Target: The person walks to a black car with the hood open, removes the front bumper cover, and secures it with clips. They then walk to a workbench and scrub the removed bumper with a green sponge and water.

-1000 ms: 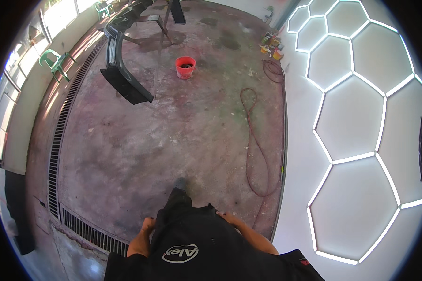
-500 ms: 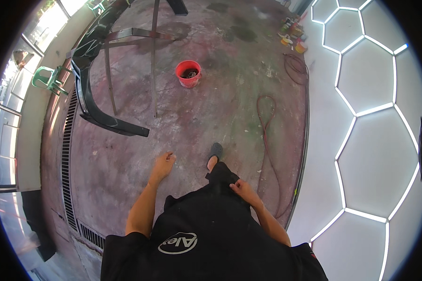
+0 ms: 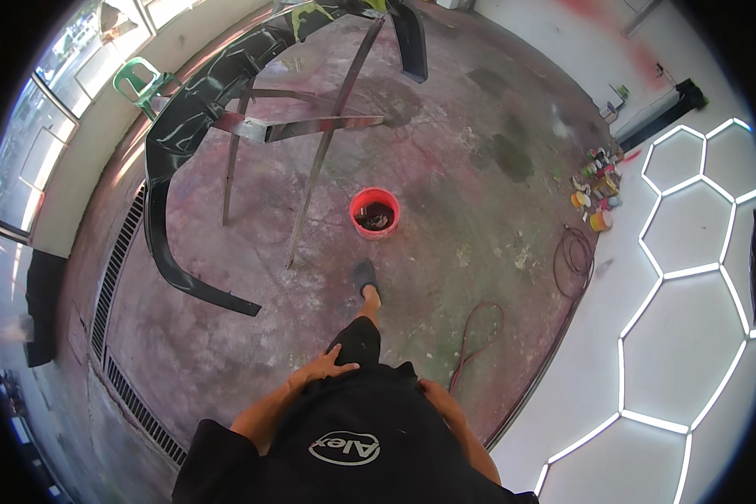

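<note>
My left hand [image 3: 329, 366] rests on the left thigh of my black shorts [image 3: 357, 340], its thumb and fingers apart and nothing in it. At my right side, my right hand [image 3: 435, 393] is close against the edge of my black shirt [image 3: 344, 403]; its fingers are partly hidden, so whether they grip cloth is unclear. A foot in a dark grey clog [image 3: 365, 275] is planted ahead of me. Just beyond it a red bucket [image 3: 353, 220] stands on the floor with dark contents, too unclear to name.
A black car bumper [image 3: 164, 210] lies across a metal stand [image 3: 307, 202] at the front left. A floor drain grate [image 3: 109, 294] runs along the left, near a green chair [image 3: 143, 84]. A reddish hose [image 3: 464, 340] and several containers [image 3: 601, 189] lie on the right, by a wall with hexagonal lights [image 3: 687, 273].
My left hand has come back from open air onto my thigh. I have moved forward, so the bucket, bumper and stand appear closer. My right hand stays at my right side.
</note>
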`<action>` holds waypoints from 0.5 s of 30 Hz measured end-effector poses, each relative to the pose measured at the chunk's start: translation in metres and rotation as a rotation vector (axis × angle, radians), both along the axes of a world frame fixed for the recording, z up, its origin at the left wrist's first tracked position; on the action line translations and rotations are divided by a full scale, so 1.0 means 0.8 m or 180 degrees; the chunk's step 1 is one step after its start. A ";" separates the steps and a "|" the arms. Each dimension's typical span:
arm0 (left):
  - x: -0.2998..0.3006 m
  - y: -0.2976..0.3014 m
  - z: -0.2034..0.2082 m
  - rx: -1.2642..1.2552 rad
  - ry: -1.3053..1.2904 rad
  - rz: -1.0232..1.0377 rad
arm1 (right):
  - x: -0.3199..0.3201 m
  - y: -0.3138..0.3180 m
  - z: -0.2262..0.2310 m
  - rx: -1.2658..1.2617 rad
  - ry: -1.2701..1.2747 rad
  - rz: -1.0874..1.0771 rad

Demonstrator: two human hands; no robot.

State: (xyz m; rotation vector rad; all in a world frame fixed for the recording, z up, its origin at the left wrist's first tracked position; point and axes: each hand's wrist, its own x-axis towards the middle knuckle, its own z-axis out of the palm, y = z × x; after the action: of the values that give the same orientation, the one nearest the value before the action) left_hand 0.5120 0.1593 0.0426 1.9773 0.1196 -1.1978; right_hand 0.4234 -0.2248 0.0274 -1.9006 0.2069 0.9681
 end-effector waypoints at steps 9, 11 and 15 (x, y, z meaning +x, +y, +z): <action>0.348 -0.111 -0.096 -0.0315 -0.0070 -0.0304 | 0.361 -0.110 0.033 -0.0409 0.0340 0.0070; 0.410 -0.091 -0.097 -0.0472 -0.0183 -0.0924 | 0.436 -0.112 0.033 -0.0706 0.0082 0.0477; 0.455 -0.093 -0.117 -0.0950 -0.0088 0.0012 | 0.594 -0.116 0.107 -0.0807 0.0236 0.0999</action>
State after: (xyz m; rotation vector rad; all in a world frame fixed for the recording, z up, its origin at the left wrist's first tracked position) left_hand 0.8756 0.0846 -0.0508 1.7304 -0.0668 -1.1150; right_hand 0.8985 -0.3176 0.1130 -2.1733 0.0771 1.2728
